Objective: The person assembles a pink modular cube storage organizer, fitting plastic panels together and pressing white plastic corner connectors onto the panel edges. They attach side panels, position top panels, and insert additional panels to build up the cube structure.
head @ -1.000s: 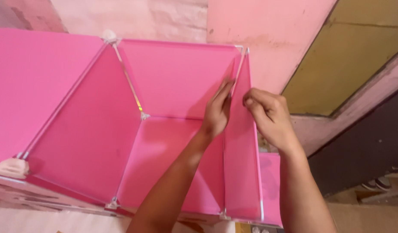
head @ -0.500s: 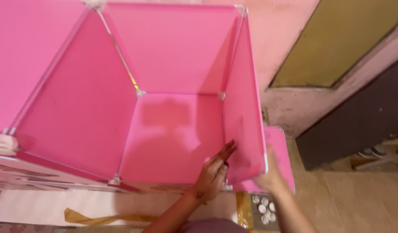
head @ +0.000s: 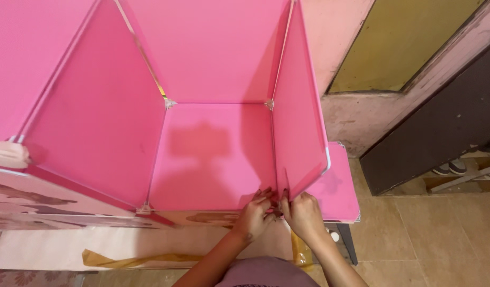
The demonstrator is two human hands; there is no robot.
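A pink panel cube, open toward me, fills the view; its floor panel [head: 210,159] lies between a left wall panel [head: 101,122] and a right wall panel [head: 300,117]. My left hand [head: 254,212] and my right hand [head: 303,212] meet at the bottom front corner of the right wall panel, fingers pinching there. Whatever sits at that corner is hidden by the fingers. White corner connectors [head: 169,103] join the panels at the back.
A loose pink panel [head: 338,186] lies flat to the right of the cube. A yellow strip [head: 128,260] lies on the floor below. A tan tiled floor [head: 425,234], a dark board [head: 441,122] and shoes [head: 449,168] are at right.
Both hands dropped from the top edge of the right wall panel to its bottom front corner and came together. The view tilted downward.
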